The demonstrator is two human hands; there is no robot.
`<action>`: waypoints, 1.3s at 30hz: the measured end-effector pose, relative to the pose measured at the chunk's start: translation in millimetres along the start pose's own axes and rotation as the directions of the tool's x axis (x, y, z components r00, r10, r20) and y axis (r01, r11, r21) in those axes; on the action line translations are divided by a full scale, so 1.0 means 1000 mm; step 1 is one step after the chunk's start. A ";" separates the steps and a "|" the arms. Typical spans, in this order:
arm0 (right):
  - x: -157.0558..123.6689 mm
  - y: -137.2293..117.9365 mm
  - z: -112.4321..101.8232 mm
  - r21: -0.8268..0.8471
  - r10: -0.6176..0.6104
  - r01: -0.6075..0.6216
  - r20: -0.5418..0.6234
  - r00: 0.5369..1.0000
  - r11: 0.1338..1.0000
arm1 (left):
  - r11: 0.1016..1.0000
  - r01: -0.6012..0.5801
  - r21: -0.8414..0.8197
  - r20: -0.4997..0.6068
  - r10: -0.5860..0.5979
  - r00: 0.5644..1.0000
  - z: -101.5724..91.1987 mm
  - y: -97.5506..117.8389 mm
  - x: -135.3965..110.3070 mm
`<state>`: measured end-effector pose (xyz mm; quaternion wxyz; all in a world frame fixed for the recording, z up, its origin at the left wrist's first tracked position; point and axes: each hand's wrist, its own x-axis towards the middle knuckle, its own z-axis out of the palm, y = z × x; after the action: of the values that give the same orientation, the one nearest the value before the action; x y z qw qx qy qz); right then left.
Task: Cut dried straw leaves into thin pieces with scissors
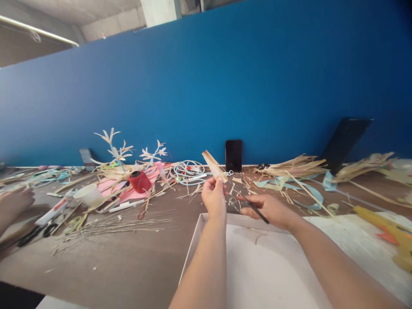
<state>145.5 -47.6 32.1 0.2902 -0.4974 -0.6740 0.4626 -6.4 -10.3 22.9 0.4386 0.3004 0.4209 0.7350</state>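
My left hand [215,195] pinches a flat, pale tan strip of dried husk [213,165] that tilts up toward the blue wall. Close beside it on the right, my right hand [267,210] grips a slim black tool [255,209], its thin tip pointing at the husk strip; whether it is tweezers or a blade I cannot tell. Both hands are above the far edge of a shallow white box lid [257,266]. Small husk scraps [246,184] lie on the table just beyond.
A black phone [233,155] leans on the blue partition [206,94]. At left are a red thread spool [140,181], a white cup [88,195], thin wires [128,225] and another person's hand [16,204]. Husk bundles [292,166] and a yellow glue gun [383,223] lie right.
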 end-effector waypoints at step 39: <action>0.005 0.001 0.010 0.097 -0.057 0.060 -0.032 0.998 0.994 | 0.995 0.102 0.003 0.136 -0.102 0.985 0.005 -0.007 -0.007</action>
<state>136.1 -46.5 26.7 0.3372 -0.4693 -0.6607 0.4791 3.6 -12.9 18.6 0.5039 0.3271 0.4034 0.6902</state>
